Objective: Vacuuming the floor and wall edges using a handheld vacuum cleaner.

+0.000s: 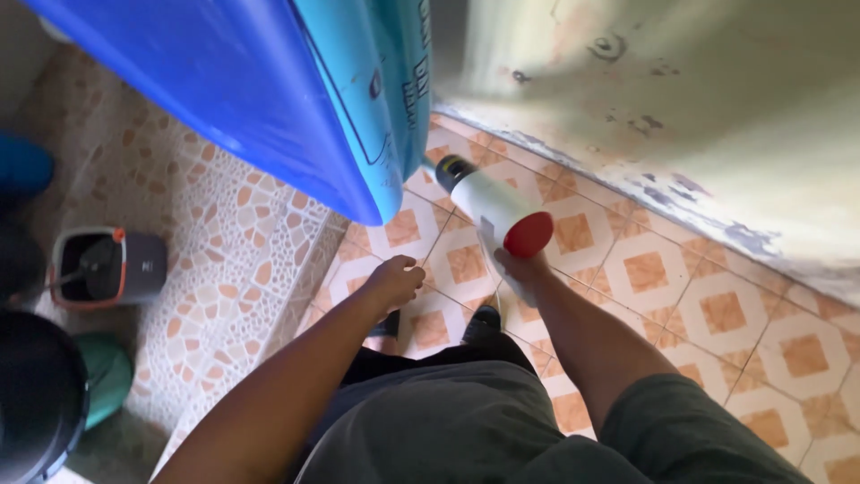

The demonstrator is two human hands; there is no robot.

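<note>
One bottle (495, 208) is all you carry, a white cylinder with a red base and a dark cap, and it sits in your right hand (522, 269) tilted away from you, cap end pointing toward the foot of the wall (681, 108). Your fingers on that hand wrap low around the red end, though the bottle's body hides most of them, so I cannot tell how firm the hold is; judging by that low grip, the long white body could lever out and drop onto the tiled floor (717, 314). Your left hand (394, 280) holds nothing, its fingers curled loosely into a half fist, hanging in front of your body. Just ahead of both hands looms the big blue container (269, 99), its lower corner near the bottle's cap; a swing of the right arm could knock the cap against that edge or against the stained wall close on the other side. The gap between container and wall looks narrow, and your shoes (484, 318) stand right at it, so a misstep could bump either one. Off to your left sit a small grey bucket with an orange rim (107, 267), a green tub (106, 372) and a dark round bin (36, 394), well apart from your hands, yet low enough to catch a foot if you turn that way.
</note>
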